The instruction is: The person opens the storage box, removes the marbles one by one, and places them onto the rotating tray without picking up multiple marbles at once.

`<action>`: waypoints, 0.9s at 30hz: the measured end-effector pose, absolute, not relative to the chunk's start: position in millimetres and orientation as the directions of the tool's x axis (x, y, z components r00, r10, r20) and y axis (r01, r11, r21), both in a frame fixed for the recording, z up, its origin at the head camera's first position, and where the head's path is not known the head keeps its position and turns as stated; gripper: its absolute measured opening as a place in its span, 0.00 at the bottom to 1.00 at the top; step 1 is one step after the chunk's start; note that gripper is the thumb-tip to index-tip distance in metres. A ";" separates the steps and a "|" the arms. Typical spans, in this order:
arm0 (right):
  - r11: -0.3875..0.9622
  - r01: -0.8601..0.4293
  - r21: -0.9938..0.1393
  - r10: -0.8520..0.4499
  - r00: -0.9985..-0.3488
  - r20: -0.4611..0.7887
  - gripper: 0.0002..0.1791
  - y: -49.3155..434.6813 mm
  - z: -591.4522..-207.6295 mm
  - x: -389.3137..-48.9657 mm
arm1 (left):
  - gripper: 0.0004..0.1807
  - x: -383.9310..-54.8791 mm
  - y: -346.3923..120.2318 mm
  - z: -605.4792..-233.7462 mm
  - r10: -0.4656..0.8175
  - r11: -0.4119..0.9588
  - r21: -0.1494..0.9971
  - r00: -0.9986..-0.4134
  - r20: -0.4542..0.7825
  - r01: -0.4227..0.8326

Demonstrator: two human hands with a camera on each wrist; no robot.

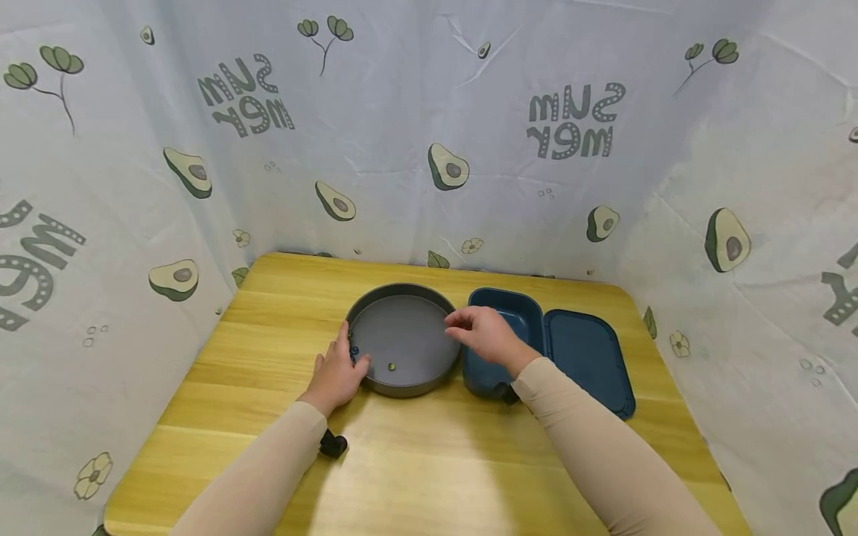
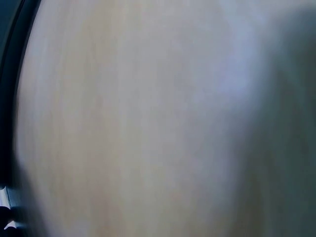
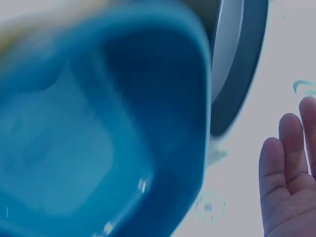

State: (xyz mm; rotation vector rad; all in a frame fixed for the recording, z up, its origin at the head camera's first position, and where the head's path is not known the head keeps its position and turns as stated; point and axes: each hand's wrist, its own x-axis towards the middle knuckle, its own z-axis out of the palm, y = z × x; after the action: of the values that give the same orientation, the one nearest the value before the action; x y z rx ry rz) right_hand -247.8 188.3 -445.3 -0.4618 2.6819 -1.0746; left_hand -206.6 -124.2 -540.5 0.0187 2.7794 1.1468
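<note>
A round dark grey pan (image 1: 405,335) lies in the middle of the wooden table. My left hand (image 1: 337,374) rests at its left rim, thumb over the edge and fingers spread along the side. Close by this hand are small dark blue pieces (image 1: 354,351), and a small yellow-green piece (image 1: 392,366) lies on the pan's floor. My right hand (image 1: 484,333) hovers between the pan's right rim and a blue box (image 1: 474,372), fingertips toward the pan, with no object visible at them. In the right wrist view several of its fingers (image 3: 292,148) extend loosely beside the blue box.
Right of the blue box lies its flat blue lid (image 1: 586,361), side by side with it. A printed cloth (image 1: 402,149) hangs behind the wooden table (image 1: 268,313) and along its sides. The left wrist view is mostly blurred wood grain.
</note>
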 end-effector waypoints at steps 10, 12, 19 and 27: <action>0.842 -0.225 -0.490 -0.344 -0.924 -0.167 0.20 256.6 -428.6 -254.5 | 0.50 -209.5 -129.3 -538.7 0.061 0.715 0.699 -0.991 -0.115 -0.037; 0.867 -0.244 -0.435 -0.358 -0.912 -0.200 0.19 267.5 -431.1 -251.6 | 0.50 -209.3 -129.1 -538.8 0.062 0.714 0.699 -0.991 -0.117 -0.038; 0.891 -0.370 -0.264 -0.440 -0.847 -0.299 0.15 291.3 -446.4 -239.4 | 0.51 -208.6 -127.5 -540.8 0.067 0.718 0.695 -0.990 -0.122 -0.037; 0.885 -0.446 -0.133 -0.463 -0.814 -0.351 0.12 298.8 -464.9 -225.4 | 0.51 -208.8 -125.1 -544.5 0.072 0.713 0.700 -0.990 -0.120 -0.033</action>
State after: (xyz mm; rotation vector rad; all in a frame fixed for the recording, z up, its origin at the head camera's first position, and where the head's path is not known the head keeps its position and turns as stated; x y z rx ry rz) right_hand -225.4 298.8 -464.9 -0.6705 2.6759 -0.0619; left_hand -208.8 -125.1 -544.5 0.0316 2.7787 1.1393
